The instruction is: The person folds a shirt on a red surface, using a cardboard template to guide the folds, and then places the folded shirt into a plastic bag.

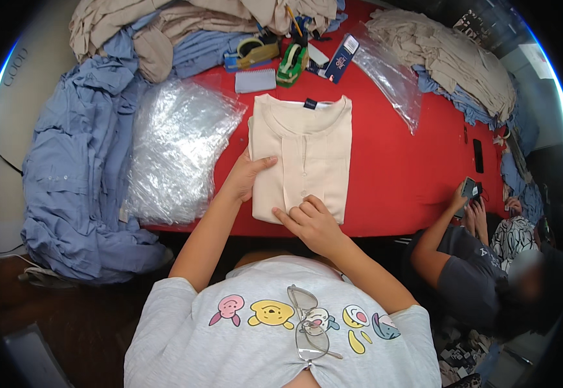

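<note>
A folded beige shirt (320, 139) with a buttoned placket lies in front of me, its neckline facing away. At its left edge is my left hand (247, 176), thumb on top of the cloth and the other fingers hidden at or under the side, closed on it. Over the shirt's lower part rests my right hand (314, 226), with the index finger stretched left along the bottom edge and the other fingers bent on the fabric; it does not appear to grip anything.
Clear plastic bags (175, 142) are stacked left of the shirt, beside heaped blue shirts (77, 168). Behind lie a green tape dispenser (290, 64), a notepad (255, 81) and a dark blue tag (341, 59). Beige garments (450, 58) pile at the far right. A person (463, 258) sits at right.
</note>
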`<state>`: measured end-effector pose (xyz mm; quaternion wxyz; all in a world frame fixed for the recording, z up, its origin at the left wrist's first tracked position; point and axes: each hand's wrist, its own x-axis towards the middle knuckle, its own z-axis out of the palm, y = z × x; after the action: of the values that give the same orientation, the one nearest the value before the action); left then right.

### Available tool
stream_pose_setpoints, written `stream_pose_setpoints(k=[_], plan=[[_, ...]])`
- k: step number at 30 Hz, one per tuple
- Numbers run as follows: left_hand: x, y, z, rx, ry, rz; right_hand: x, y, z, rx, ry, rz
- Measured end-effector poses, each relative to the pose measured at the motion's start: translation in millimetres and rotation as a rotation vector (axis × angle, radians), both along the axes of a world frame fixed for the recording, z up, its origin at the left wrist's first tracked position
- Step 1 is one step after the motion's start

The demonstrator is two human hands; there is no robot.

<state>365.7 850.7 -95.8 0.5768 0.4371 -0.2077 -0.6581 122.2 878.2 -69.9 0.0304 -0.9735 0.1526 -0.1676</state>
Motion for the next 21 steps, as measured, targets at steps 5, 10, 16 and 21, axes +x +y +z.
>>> stream_pose_setpoints(k=[5, 10, 16, 21], plan=[[-30, 44, -124, 0.139, -0.293, 0.110, -49, 34, -97, 0.401, 0.096, -0.040], [-23, 74, -127, 0.146, -0.434, 0.199, -94, 34, -88, 0.930, -0.387, -0.481], [-51, 158, -112, 0.377, -0.526, 0.147, -156, 16, -142, 1.470, -0.384, -0.819], [-89, 193, -104, 0.462, -0.352, 0.107, -138, 18, -143, 1.460, -0.392, -0.723]])
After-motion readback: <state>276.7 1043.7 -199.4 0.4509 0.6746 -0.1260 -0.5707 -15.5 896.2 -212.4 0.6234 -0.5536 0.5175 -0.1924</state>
